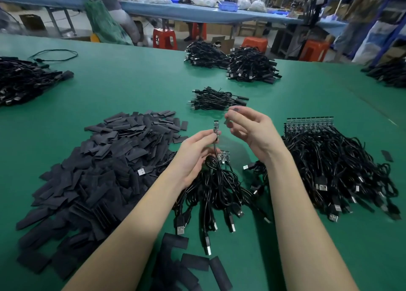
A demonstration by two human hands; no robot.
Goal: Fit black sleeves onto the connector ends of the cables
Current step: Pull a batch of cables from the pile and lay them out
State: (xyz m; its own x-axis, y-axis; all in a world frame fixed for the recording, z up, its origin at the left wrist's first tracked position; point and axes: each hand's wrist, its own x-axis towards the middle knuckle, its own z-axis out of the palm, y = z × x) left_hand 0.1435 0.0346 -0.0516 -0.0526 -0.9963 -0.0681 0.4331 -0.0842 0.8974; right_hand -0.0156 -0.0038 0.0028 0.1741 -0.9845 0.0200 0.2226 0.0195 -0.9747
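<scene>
L hand (195, 147) pinches a thin black cable (216, 147) just under its bare connector end (216, 128), a small circuit board held upright above the fingertips. R hand (246, 130) is raised just beside it, fingers curled, gripping a black sleeve (227, 122) whose dark edge shows at the fingertips; sleeve and connector end sit close but apart, not yet fitted.

Directly under both hands: a loose bundle of cables (217, 192) on the green worktop (131, 86), USB plugs fanned toward the person, a few more bare boards near L wrist. To the L of L hand: big heap of flat black sleeves (98, 170); a few strays (189, 262) lie between the forearms. To the R of R hand: large cable pile (334, 170) w/ a neat row of boards along its far edge. Just beyond the hands: small cable bunch (216, 99). Farther out: two bigger piles (232, 62); another pile (22, 80) far L.

Background: a long blue bench (175, 11), red stools (164, 38), other people working, faces out of frame.
</scene>
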